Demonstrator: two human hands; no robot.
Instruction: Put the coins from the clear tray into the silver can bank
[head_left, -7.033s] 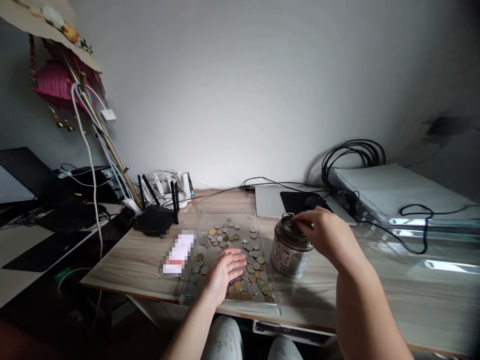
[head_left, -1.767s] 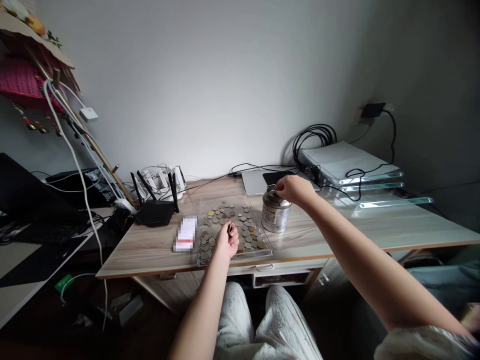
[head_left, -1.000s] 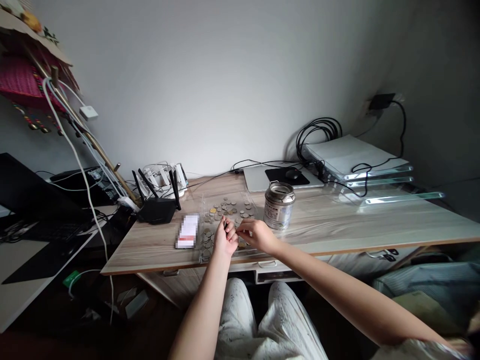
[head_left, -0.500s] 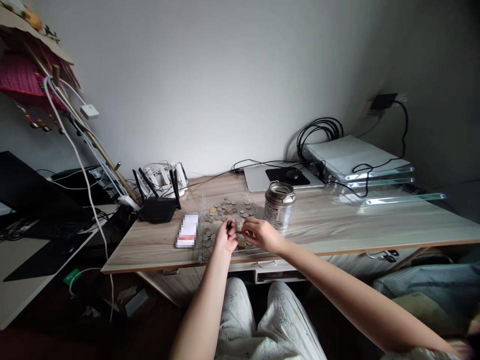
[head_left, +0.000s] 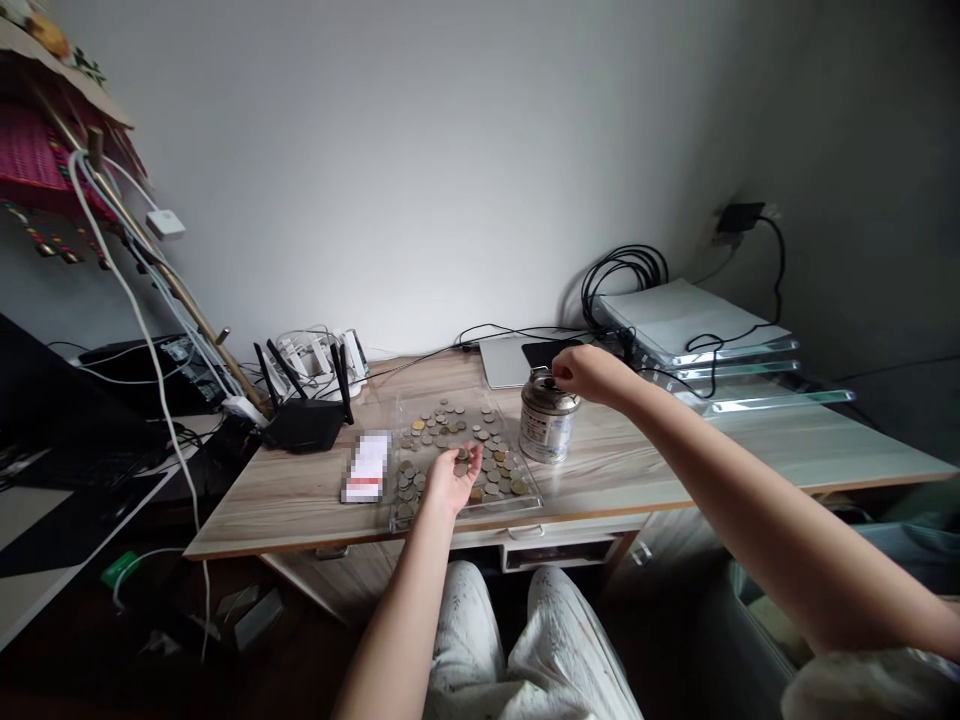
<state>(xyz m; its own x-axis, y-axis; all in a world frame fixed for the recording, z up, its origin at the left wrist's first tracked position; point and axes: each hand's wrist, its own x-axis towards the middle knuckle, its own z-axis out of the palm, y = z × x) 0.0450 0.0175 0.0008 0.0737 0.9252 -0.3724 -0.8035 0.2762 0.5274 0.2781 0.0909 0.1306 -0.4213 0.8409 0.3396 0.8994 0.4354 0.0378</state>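
At centre frame the right hand [head_left: 589, 372] hovered over the top of the metal tin [head_left: 549, 424], fingertips pinched together in a narrow grip; whether a coin sat between them was too small to tell. Lower down, the left hand [head_left: 452, 478] lay palm up over the clear tray [head_left: 525, 497] of coins [head_left: 442, 420], loosely cupping a few. A coin missing the tin's top could likely roll off the worktop [head_left: 660, 470].
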